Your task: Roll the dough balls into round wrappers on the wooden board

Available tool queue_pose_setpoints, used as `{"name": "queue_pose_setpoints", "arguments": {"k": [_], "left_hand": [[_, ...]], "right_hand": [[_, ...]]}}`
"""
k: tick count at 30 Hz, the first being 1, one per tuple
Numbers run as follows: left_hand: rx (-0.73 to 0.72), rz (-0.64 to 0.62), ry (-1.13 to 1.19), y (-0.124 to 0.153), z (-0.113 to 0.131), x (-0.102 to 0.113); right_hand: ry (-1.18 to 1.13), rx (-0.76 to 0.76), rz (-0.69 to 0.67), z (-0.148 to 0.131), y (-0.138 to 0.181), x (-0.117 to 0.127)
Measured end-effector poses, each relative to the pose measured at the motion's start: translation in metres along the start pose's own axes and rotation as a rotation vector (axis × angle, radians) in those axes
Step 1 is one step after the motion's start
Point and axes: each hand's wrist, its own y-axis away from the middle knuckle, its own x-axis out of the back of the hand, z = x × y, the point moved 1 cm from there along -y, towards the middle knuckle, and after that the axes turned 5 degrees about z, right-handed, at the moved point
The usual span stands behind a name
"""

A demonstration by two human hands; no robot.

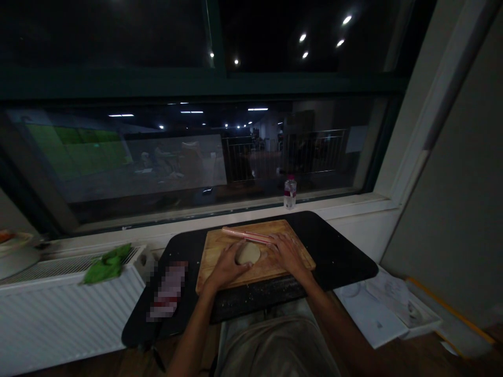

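Note:
A pale, flat round of dough lies on a wooden cutting board. My left hand curves around the dough's left side, fingers at its upper left edge and thumb along the near edge. Just beyond the dough, a slim pinkish rolling pin lies slantwise over the board. The fingers of my right hand are closed over the pin's right end, and the hand rests on the board's right part.
The board sits on a black table dotted with crumbs. At the table's left is a blurred-out item. A water bottle stands on the sill. A green cloth drapes over the radiator; white boxes lie at right.

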Motion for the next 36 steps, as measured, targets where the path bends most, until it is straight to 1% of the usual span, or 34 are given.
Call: {"name": "queue_pose_setpoints", "arguments": {"k": [3,8,11,16,22,27,33,36], "left_hand": [[-0.010,-0.022,0.009,0.000,0.001,0.002],[-0.005,-0.016,-0.188,-0.003,0.005,-0.001],[-0.005,-0.014,-0.226,-0.003,0.006,-0.004],[-0.008,-0.015,-0.209,-0.003,0.002,-0.005],[-0.059,0.045,-0.134,-0.002,-0.005,-0.009],[-0.075,0.015,-0.123,-0.003,-0.006,-0.007],[-0.024,-0.006,-0.081,0.002,-0.003,-0.001],[-0.069,-0.004,-0.058,0.003,-0.001,0.001]], "right_hand": [[-0.007,0.012,0.013,0.000,0.001,0.000],[-0.010,0.010,0.008,-0.001,0.002,0.002],[-0.009,0.016,-0.002,-0.003,0.001,0.003],[0.001,0.009,0.000,-0.004,0.001,0.003],[-0.004,0.015,-0.019,0.002,0.001,-0.004],[-0.011,0.033,-0.016,0.006,0.000,-0.009],[-0.042,0.028,0.001,0.002,0.002,-0.002],[-0.046,0.018,0.001,0.000,0.002,0.000]]}}
